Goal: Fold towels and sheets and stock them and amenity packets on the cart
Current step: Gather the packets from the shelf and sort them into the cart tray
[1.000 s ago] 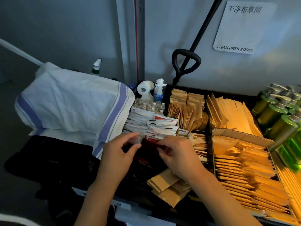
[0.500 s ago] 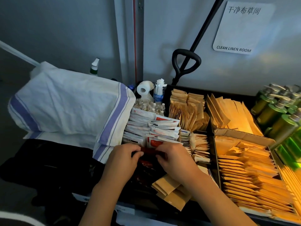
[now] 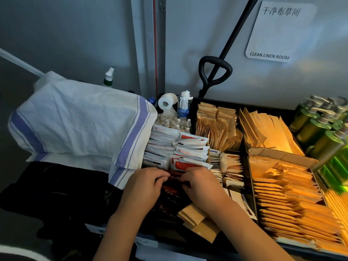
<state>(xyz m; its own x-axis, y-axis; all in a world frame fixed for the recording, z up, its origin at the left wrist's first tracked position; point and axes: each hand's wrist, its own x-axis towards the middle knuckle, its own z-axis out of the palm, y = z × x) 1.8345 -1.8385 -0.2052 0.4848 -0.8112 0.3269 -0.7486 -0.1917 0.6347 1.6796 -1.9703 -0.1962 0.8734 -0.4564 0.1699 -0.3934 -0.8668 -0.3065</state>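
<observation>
While both hands curl knuckles-up, left hand [image 3: 145,185] and right hand [image 3: 200,183] pinching dark red packets [image 3: 174,175] near the tray's [image 3: 251,187] left compartment, now closer together, farther in than before.

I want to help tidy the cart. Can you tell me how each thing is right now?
left hand: fingers curled on the dark red packets
right hand: pinching the same packets
dark red packets: held between both hands, low in their bin
white packets: standing in rows
brown packets: stacked flat in a row
striped cloth: folded, piled
toilet roll: upright
green bottles: upright, pumps on
</observation>
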